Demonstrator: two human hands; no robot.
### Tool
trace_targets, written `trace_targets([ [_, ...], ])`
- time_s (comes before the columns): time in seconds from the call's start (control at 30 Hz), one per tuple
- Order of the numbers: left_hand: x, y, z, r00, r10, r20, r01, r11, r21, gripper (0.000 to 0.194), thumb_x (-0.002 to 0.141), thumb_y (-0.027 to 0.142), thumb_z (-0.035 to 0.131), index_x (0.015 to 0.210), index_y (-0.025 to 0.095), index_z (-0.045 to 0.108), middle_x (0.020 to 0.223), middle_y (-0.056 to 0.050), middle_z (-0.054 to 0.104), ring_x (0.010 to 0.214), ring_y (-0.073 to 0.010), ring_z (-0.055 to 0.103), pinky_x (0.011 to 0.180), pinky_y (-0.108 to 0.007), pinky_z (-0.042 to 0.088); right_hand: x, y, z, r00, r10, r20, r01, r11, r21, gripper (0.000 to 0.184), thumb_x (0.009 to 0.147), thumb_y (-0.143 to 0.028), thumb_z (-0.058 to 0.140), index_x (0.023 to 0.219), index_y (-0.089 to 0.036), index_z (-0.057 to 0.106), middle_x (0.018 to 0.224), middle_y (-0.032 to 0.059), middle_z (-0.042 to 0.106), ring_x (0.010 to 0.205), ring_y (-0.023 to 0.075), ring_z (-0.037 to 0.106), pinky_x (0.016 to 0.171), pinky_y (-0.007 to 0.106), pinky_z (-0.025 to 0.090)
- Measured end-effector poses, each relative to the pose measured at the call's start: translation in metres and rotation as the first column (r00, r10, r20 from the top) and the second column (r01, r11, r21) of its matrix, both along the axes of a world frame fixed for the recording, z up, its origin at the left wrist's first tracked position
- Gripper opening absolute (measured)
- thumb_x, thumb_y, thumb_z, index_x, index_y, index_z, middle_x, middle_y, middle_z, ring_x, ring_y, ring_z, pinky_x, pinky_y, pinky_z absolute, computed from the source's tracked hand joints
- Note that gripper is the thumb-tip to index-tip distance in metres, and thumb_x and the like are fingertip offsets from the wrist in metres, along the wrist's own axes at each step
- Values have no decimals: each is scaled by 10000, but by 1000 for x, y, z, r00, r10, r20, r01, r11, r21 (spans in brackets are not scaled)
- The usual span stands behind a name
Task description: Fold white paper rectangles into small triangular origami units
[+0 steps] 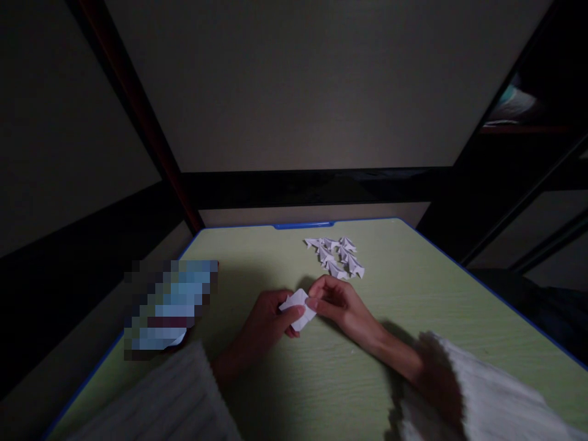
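Observation:
A small white piece of paper (298, 308) is held just above the green tabletop (413, 294), near its middle. My left hand (269, 321) pinches its left edge with thumb and fingers closed. My right hand (337, 303) grips the paper's right edge, fingers curled over it. Both wrists come out of fuzzy white sleeves. Beyond my right hand, a cluster of several folded white paper pieces (337, 256) lies on the table.
A blurred-out blue and white object (168, 306) lies at the table's left edge. The table has a blue rim (303, 225). Dark bed-frame bars (312, 184) and a pale wall stand behind it. The scene is dim.

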State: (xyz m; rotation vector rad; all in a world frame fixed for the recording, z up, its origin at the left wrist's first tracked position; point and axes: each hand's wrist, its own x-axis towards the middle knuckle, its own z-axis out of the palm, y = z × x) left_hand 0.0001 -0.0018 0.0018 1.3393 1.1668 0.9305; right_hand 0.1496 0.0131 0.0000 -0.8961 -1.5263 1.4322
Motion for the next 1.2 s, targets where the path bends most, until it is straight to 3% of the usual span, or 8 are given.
trace_targets([
  [0.13,-2,0,-1,999,-38,17,38,999,6,170,597,268,569,580,99,568,439,23,531,379,-88,480,380,-189,391,0,-2,1,990,126,58,-127,992,16,264,693,-364,553,626,-142,428,577,-33,414,531,77,374,485,205,284],
  [0.3,-3,0,-1,995,-97,18,97,995,11,180,611,277,569,604,97,577,463,16,537,406,-93,493,400,-193,408,1,-3,1,976,194,99,-198,980,31,340,707,-449,498,579,-148,409,535,-40,375,493,71,321,452,208,235],
  [0.57,-3,-1,-2,985,-169,27,169,985,24,182,626,272,552,617,91,575,496,2,552,432,-95,497,417,-196,417,0,-4,-4,991,127,49,-124,990,-69,411,606,-517,563,492,-147,428,444,-48,377,420,62,304,422,207,211],
  [0.77,-1,1,0,994,-110,26,111,994,-21,182,600,277,547,622,97,548,491,1,549,415,-102,483,415,-213,404,0,-4,-1,985,169,16,-168,985,-39,380,703,-477,474,544,-132,458,504,-16,440,469,80,374,473,216,276],
  [1.0,0,-2,3,979,-120,-163,131,990,59,193,621,278,524,531,107,515,458,39,437,462,-80,393,422,-181,286,0,-11,5,964,123,237,-152,982,108,303,756,-363,443,544,-146,434,505,-41,363,483,75,317,448,199,241],
  [1.2,-2,-2,3,975,-154,-160,167,984,66,145,621,241,494,555,115,522,478,42,432,479,-88,397,443,-188,281,0,-10,4,967,147,208,-163,984,65,325,764,-390,424,537,-159,387,497,-48,335,461,68,283,425,200,224],
])
